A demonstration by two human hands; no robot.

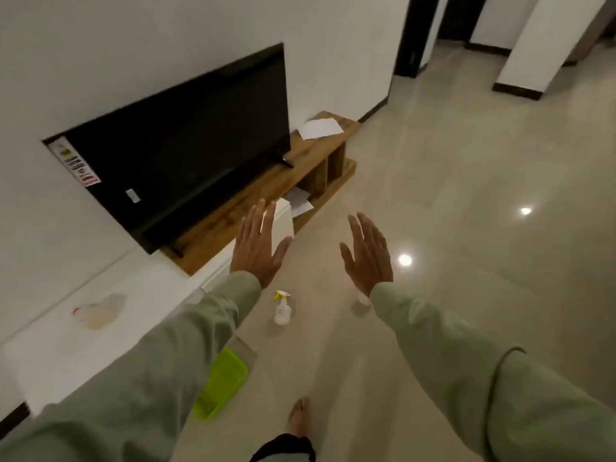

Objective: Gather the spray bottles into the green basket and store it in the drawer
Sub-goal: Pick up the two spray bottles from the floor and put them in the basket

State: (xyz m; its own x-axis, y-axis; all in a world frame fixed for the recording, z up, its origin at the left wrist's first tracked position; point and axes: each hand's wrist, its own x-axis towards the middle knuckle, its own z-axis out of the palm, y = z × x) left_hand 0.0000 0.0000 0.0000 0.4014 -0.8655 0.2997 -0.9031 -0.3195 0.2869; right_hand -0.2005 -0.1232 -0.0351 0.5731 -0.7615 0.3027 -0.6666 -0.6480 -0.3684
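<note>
A small spray bottle (282,308) with a yellow trigger stands upright on the tiled floor between my arms. A second clear bottle (361,301) peeks out from under my right wrist, mostly hidden. Another bottle with a red part (96,313) lies on the white cabinet top at the left, blurred. The green basket (221,383) sits on the floor by the cabinet, partly covered by my left sleeve. My left hand (258,245) and my right hand (366,255) are both stretched out, fingers spread, holding nothing, above the bottles.
A black TV (186,141) stands on a wooden stand (266,188) against the wall, with white papers (320,128) on it. A white cabinet (66,345) runs along the left. My bare foot (300,418) is on the floor. Doorways lie at the far right.
</note>
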